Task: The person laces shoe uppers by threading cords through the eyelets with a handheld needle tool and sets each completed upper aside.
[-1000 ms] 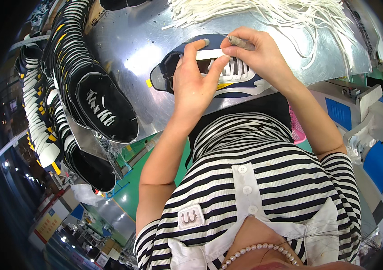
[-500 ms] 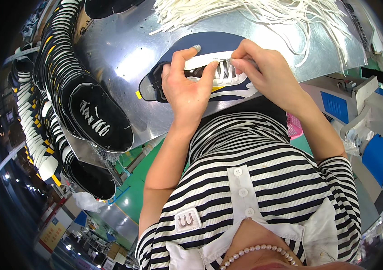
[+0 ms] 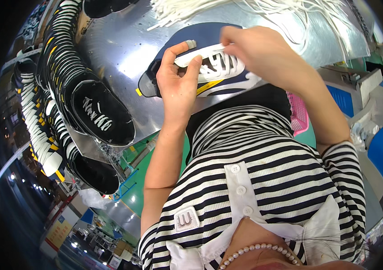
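Observation:
A navy shoe upper with white and yellow trim lies on the metal table in front of me. White shoelace crosses its opening in several rows. My left hand is closed on the upper's white eyelet edge, thumb on the near side of that strip and a finger with a grey wrap over the far side. My right hand is at the far eyelet row near the toe half, fingers curled together at the lace. Motion blurs its fingertips, and the lace end between them is hard to see.
A bundle of loose white laces lies along the table's far side. Long nested rows of shoe uppers stand at the left. Below the table's right edge is a pink basket. Machines with blue panels are at the right.
My right hand has shifted left and turned, and more lace rows now show across the opening. My left hand has slid slightly left along the upper.

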A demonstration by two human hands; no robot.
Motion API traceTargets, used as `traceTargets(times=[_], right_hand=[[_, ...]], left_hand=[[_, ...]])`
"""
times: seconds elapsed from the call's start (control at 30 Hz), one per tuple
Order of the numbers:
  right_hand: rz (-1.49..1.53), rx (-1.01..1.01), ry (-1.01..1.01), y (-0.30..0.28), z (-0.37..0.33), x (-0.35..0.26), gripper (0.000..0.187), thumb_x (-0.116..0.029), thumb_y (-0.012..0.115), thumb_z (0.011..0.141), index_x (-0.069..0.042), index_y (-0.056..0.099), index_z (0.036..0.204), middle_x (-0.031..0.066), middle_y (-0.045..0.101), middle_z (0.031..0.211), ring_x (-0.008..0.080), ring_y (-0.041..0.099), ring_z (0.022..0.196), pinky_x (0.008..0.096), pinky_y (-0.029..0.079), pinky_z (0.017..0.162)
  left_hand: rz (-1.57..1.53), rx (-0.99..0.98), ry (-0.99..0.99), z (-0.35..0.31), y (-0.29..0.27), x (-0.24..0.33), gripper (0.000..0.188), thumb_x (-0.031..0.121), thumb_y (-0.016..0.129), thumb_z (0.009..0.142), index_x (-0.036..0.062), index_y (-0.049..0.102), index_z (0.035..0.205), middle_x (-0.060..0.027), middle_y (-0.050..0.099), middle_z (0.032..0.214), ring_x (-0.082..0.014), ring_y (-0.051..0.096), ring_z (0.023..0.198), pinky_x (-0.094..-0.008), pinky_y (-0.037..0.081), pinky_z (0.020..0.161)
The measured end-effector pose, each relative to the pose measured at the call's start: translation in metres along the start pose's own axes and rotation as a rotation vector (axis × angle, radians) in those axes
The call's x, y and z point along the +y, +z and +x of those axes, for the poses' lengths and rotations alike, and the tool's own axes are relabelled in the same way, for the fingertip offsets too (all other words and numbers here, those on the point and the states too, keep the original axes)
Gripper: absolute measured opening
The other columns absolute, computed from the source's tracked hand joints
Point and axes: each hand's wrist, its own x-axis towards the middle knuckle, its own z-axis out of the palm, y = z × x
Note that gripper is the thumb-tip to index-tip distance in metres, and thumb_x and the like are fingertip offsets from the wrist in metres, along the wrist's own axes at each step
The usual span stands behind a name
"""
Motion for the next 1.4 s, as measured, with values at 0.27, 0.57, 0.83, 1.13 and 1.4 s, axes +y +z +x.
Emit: traceTargets(times=[0.27,0.57,0.83,1.13,1.4], right_hand=[[0.558,0.431,0.070,0.046,-0.002,0.026,0.027,-0.028,0.071,0.084,-0.006,0.066,0.099,0.0102,0.066,0.075,0.0226,0.061,0.060,0.0315,0.047,0.058],[0.216,0.422,-0.332,0.033,-0.011,0.013,0.027,-0.008,0.073,0.074,-0.016,0.070,0.100,-0.0024,0.065,0.079,0.0150,0.063,0.063,0.0281,0.046,0.052],[0.395,0.377,-0.285,0.032,-0.007,0.019,0.025,-0.005,0.070,0.071,-0.014,0.068,0.093,-0.0006,0.062,0.077,0.0202,0.060,0.057,0.0303,0.045,0.051],[0.659,0.323,-0.251,0.052,-0.032,-0.002,0.016,-0.001,0.070,0.079,-0.008,0.070,0.093,0.0055,0.059,0.070,0.0165,0.054,0.055,0.0291,0.038,0.046],[0.847,0.269,0.305,0.051,-0.056,0.008,0.021,-0.019,0.071,0.088,-0.001,0.072,0.099,0.0008,0.069,0.078,0.0039,0.055,0.064,0.0199,0.042,0.057]], left_hand=[[0.291,0.085,0.175,0.009,0.015,-0.006,0.053,-0.003,0.070,0.082,-0.0026,0.042,0.127,-0.0152,0.064,0.105,-0.0152,0.063,0.092,-0.0265,0.052,0.080],[-0.180,-0.148,-0.291,0.015,-0.008,0.030,0.051,-0.007,0.068,0.082,0.0008,0.045,0.128,-0.0091,0.061,0.103,-0.0125,0.060,0.091,-0.0259,0.052,0.081],[-0.214,-0.249,-0.327,0.018,-0.005,0.031,0.042,0.004,0.065,0.090,-0.0002,0.047,0.128,-0.0134,0.066,0.097,-0.0159,0.064,0.086,-0.0285,0.052,0.076],[-0.116,-0.191,-0.240,0.036,0.004,0.021,0.042,0.015,0.060,0.096,0.0005,0.041,0.131,-0.0148,0.068,0.091,-0.0203,0.066,0.083,-0.0318,0.052,0.075],[0.621,-0.135,0.453,-0.014,-0.015,0.023,0.044,0.008,0.073,0.082,0.0003,0.052,0.120,-0.0185,0.067,0.093,-0.0377,0.066,0.086,-0.0411,0.052,0.076]])
